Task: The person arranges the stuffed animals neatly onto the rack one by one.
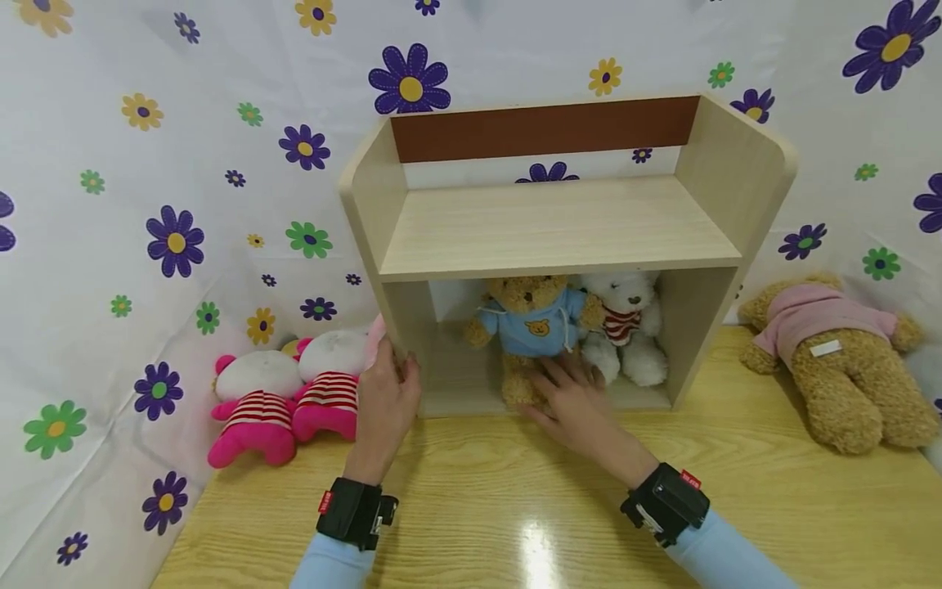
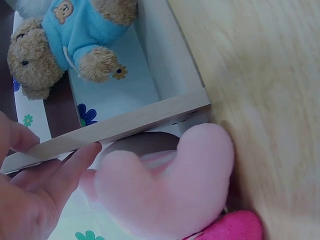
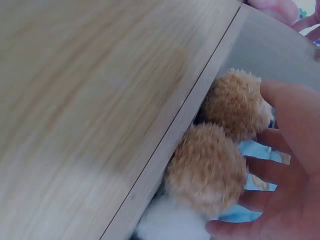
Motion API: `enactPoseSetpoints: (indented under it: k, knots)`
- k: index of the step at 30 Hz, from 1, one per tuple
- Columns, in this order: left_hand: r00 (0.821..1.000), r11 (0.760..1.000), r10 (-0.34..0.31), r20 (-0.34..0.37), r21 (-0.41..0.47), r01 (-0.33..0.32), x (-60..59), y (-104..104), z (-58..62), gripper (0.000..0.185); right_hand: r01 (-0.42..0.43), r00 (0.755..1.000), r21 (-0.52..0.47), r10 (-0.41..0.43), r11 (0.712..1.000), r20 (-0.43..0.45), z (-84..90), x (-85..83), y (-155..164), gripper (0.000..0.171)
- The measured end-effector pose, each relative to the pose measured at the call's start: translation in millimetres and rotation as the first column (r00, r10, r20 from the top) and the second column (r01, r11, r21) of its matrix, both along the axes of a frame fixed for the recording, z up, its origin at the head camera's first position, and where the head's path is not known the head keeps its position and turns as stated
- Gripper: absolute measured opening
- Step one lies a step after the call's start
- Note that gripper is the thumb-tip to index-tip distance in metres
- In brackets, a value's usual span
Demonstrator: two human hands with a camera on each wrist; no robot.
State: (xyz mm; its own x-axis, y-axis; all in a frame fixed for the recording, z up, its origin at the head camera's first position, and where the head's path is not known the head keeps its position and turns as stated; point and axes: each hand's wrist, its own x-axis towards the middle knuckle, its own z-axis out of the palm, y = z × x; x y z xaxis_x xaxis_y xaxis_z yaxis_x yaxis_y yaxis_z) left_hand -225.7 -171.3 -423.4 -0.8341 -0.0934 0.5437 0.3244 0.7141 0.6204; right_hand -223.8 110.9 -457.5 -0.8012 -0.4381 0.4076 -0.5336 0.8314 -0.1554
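Clock dial centred on the bear in the blue hoodie, head view; 12 = away from the person.

- White flower-print cloth (image 1: 243, 57): backdrop, 12 o'clock side, running round past 9 and 3.
- Wood-grain table (image 1: 456, 499): 6 o'clock side, below everything.
- Pale wooden shelf (image 1: 559, 221): on the table, around the dial centre; brown back strip at top, one upper deck, one lower compartment.
- Brown bear in a pink top (image 1: 846, 384): 3 o'clock, outside the shelf, lying on the table, small white tag uppermost.
- Bear in the blue hoodie (image 1: 515, 327): upright in the lower compartment; drawstring and bear-face patch on its front.
- White bear (image 1: 621, 323): 3 o'clock, just beside it, same compartment, red-striped top.
- Two magenta plush toys (image 1: 257, 409), striped tops: between 8 and 9 o'clock, side by side outside the shelf.
- Pale pink plush (image 2: 165, 195): 9 o'clock, outside, beside the shelf's side panel.
- Left hand (image 1: 386, 401): 8 o'clock; grip narrow, thumb and fingers on opposite faces of the side panel.
- Right hand (image 1: 570, 401): between 5 and 6 o'clock; grip wide, fingers spread against the blue-hoodied bear's lower body and legs.
- Black wrist units (image 1: 353, 511): one per wrist, roughly 7:30 and 5.
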Motion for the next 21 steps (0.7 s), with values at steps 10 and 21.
enactPoseSetpoints:
  k: [10, 21]
  knots:
    - [0.999, 0.997, 0.000, 0.034, 0.074, -0.002, -11.6, -1, 5.8, 0.057, 0.046, 0.998, -0.014, -0.046, 0.999, 0.041, 5.5, 20.0, 36, 0.051]
    - [0.996, 0.998, -0.045, 0.075, 0.038, 0.042, -11.9, -1, 8.5, 0.056, 0.085, 0.994, -0.099, -0.078, 0.991, 0.078, 22.2, 49.4, 83, 0.041]
